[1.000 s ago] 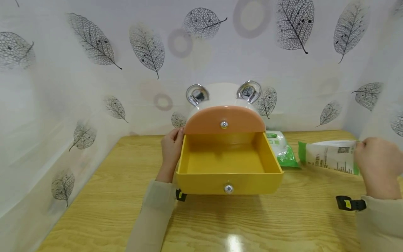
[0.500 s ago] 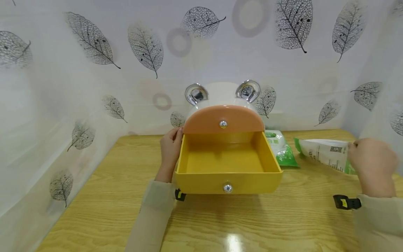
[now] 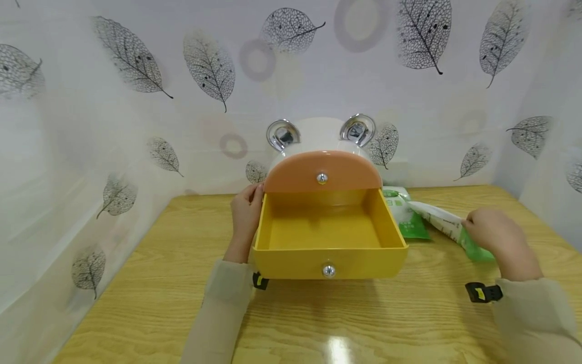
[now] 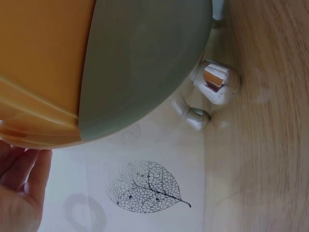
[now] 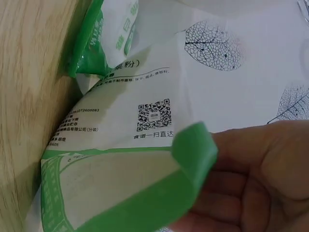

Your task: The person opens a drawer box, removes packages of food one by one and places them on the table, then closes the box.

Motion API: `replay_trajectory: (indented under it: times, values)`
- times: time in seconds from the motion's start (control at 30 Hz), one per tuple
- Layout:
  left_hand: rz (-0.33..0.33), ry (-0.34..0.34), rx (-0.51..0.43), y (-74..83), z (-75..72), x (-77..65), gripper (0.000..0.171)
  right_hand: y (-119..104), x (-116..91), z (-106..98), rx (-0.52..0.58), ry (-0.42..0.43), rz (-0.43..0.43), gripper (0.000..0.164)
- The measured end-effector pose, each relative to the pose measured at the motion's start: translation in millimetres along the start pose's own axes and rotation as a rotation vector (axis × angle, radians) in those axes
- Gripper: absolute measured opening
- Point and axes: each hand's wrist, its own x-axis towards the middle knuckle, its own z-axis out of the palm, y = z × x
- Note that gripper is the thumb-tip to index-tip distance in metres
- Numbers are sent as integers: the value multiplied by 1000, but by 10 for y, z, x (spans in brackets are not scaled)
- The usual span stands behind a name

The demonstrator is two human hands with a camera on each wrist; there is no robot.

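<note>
A frog-faced drawer box (image 3: 324,167) with silver ring eyes stands mid-table. Its yellow drawer (image 3: 291,265) is pulled out, with nothing visible inside. My left hand (image 3: 245,217) touches the box's left side near the drawer; in the left wrist view its fingers (image 4: 38,174) lie along the rim. To the right of the box, my right hand (image 3: 500,245) pinches one end of a white-and-green food packet (image 3: 441,222). The right wrist view shows that packet's printed back and QR code, with its green end (image 5: 140,208) folded near the fingers.
Another green-and-white packet (image 3: 411,226) lies beside the box's right side, close to the held one. The wooden table (image 3: 136,293) ends at a leaf-patterned curtain (image 3: 209,126) behind and at the sides.
My right hand has moved left toward the box, bringing the food packet along. The packet has bent and turned, its far end now over the other packet. My left hand stays in place.
</note>
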Motion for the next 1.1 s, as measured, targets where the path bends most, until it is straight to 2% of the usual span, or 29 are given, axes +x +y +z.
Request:
replay_trajectory:
  times: [0.27, 0.33, 0.4, 0.63, 0.73, 0.9, 1.1]
  values:
    - [-9, -1, -4, -20, 22, 9, 24, -52, 118, 169, 49, -100, -147, 23]
    - [-9, 1, -1, -15, 22, 7, 24, -46, 150, 232, 75, -118, -176, 25]
    - [-8, 3, 3, -8, 20, 3, 24, -34, 177, 294, 92, -139, -201, 33]
    - [-8, 0, 6, 2, 19, -1, 24, -1, 209, 412, 94, -195, -173, 69]
    - [-7, 7, 8, 6, 13, 1, 24, 7, 216, 436, 116, -233, -162, 79]
    - [0, 7, 20, -3, 8, 0, 24, 45, 223, 474, 120, -295, -159, 78]
    - [4, 10, 18, 5, 9, 3, 24, 111, 241, 515, 121, -273, -169, 73]
